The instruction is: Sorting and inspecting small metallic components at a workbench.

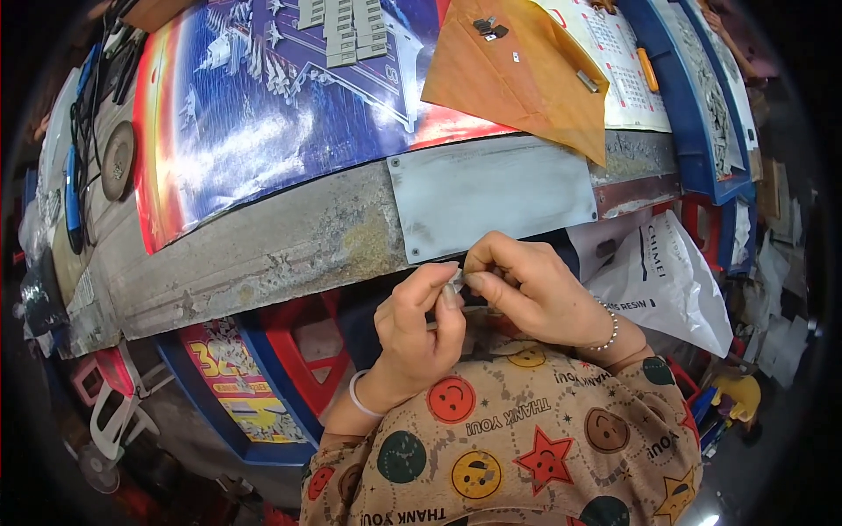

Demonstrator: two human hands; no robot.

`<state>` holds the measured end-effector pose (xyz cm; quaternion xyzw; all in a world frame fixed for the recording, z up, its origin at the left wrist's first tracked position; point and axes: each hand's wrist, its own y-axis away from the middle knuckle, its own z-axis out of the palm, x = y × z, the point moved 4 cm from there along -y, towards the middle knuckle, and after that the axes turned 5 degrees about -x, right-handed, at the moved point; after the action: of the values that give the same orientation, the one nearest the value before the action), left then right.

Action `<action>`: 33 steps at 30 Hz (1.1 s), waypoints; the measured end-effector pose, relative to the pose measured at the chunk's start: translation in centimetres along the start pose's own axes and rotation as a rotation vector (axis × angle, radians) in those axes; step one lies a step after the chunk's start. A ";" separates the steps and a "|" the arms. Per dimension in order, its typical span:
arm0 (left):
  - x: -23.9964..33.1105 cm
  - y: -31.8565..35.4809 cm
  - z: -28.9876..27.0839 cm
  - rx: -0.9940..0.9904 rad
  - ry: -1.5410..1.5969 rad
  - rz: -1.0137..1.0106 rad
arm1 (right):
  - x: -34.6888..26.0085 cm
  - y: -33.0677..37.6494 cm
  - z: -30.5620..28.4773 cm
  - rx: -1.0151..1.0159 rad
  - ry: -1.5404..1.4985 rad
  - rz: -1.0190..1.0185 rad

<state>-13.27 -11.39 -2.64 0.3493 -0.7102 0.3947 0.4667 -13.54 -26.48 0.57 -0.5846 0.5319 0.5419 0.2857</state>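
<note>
Pinched small greyish piece (455,281) with left hand (417,323) and right hand (526,285), off near edge of worktop (289,261) | seemingly mid-fingerwork | probably needed steady two-sided pinch next

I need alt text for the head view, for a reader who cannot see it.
A person's left hand and right hand hold a small greyish piece near the edge of a workbench. On it lie a pale plate, a glossy poster and an orange sheet with small dark pieces; a blue tray stands at the right.
</note>
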 end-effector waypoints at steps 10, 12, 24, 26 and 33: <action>-0.3 0.0 0.0 -0.027 0.136 -0.124 | -0.6 -0.3 0.1 -0.043 0.165 -0.032; -0.2 0.0 -0.1 -0.023 0.129 -0.115 | -0.7 -0.3 0.2 -0.048 0.170 -0.024; -0.4 0.3 -0.1 0.001 0.033 -0.015 | -1.1 -0.8 0.2 -0.141 0.262 -0.018; -0.5 0.3 0.0 0.002 -0.007 0.022 | -1.1 -1.0 0.0 -0.150 0.259 -0.017; -0.2 0.0 -0.1 -0.041 0.048 -0.044 | -0.9 -1.1 -0.1 -0.206 0.237 0.019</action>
<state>-13.13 -11.26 -2.83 0.3454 -0.6989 0.3780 0.4994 -12.38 -25.99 1.14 -0.6656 0.5090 0.5236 0.1543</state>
